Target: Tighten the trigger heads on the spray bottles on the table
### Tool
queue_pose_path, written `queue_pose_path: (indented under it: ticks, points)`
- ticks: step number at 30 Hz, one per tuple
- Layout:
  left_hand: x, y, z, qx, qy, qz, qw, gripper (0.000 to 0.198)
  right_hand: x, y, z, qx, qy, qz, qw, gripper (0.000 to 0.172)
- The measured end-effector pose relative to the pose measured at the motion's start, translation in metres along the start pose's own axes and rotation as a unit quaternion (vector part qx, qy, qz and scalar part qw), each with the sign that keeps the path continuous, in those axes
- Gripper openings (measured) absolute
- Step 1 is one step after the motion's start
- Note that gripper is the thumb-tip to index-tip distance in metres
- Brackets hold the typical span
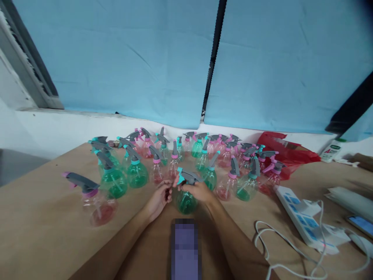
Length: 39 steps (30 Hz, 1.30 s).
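Note:
A green spray bottle [185,203] with a grey trigger head and teal nozzle stands on the brown table [43,225] right in front of me. My right hand [198,191] is wrapped round its neck and trigger head. My left hand [159,198] is curled beside it, fingertips pinched near the nozzle; what they pinch is too small to make out. Behind them stands a crowd of several green and pink spray bottles [136,171] with grey triggers.
A pink spray bottle [94,202] stands apart at the left. A white power strip [300,217] with cables lies at the right, near a phone [361,224]. A red plastic bag [288,151] and a white bottle [331,151] sit at the back right, under blue sheeting.

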<state>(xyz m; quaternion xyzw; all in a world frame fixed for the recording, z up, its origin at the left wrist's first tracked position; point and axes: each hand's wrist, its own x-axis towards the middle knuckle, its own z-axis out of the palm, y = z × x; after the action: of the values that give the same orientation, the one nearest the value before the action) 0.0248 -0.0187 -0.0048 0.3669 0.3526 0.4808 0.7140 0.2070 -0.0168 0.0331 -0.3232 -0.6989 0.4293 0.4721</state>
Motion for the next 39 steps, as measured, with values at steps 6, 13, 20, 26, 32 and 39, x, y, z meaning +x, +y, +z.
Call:
queue_pose_path:
  ticks: [6, 13, 20, 26, 32, 39]
  points:
    - [-0.001, 0.001, 0.000, 0.005, 0.000, -0.004, 1.000, 0.023, 0.000, -0.005, 0.001, 0.034, -0.015, 0.001, 0.999, 0.012]
    - [-0.001, 0.000, -0.001, 0.002, -0.004, -0.001, 1.000, 0.021, 0.000, -0.009, 0.002, 0.048, -0.017, -0.008, 0.999, 0.014]
    - [-0.002, 0.001, 0.001, -0.001, 0.003, -0.001, 1.000, 0.023, -0.001, 0.000, 0.003, 0.021, 0.017, 0.018, 0.999, 0.009]
    - [-0.003, 0.002, 0.002, -0.004, 0.002, 0.000, 1.000, 0.021, 0.001, -0.007, 0.004, 0.055, 0.001, -0.006, 0.998, 0.014]
    - [-0.003, 0.001, 0.002, -0.005, 0.002, -0.001, 1.000, 0.020, 0.000, -0.004, 0.004, 0.035, 0.011, 0.033, 0.999, 0.009]
    - [-0.003, 0.001, 0.001, -0.005, 0.006, 0.001, 1.000, 0.021, -0.002, 0.004, 0.003, 0.009, 0.029, 0.044, 0.999, 0.010]
